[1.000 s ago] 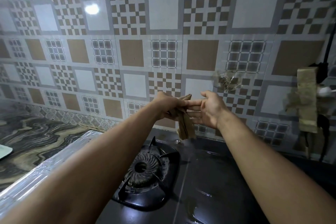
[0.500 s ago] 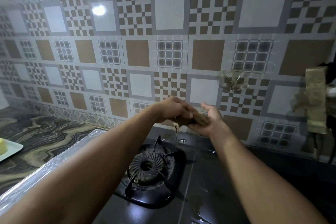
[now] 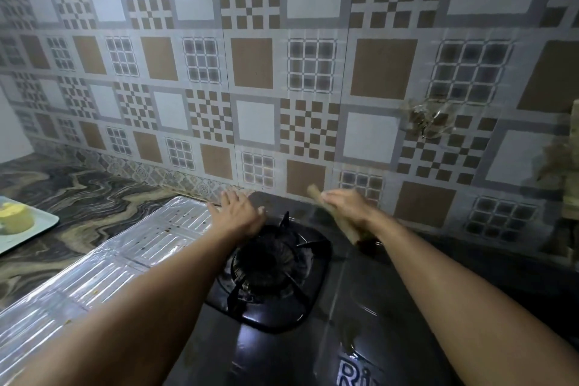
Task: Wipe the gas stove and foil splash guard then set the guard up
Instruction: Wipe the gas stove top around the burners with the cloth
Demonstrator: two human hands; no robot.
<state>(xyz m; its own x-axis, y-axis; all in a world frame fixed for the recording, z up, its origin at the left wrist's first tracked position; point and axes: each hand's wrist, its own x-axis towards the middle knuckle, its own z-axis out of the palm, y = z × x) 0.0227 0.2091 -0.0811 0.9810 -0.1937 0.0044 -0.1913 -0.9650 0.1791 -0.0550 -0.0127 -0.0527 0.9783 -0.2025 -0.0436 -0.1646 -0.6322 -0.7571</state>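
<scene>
My right hand [image 3: 347,208] grips a rolled tan cloth [image 3: 335,216] over the glossy black gas stove [image 3: 313,338]. My left hand [image 3: 239,213], fingers spread, hovers at nine o'clock beside the flat ribbed silver foil guard [image 3: 125,254].

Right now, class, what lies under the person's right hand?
A rolled brown cloth shows under the right hand, above the black stove top. The hand covers the cloth's middle.
</scene>
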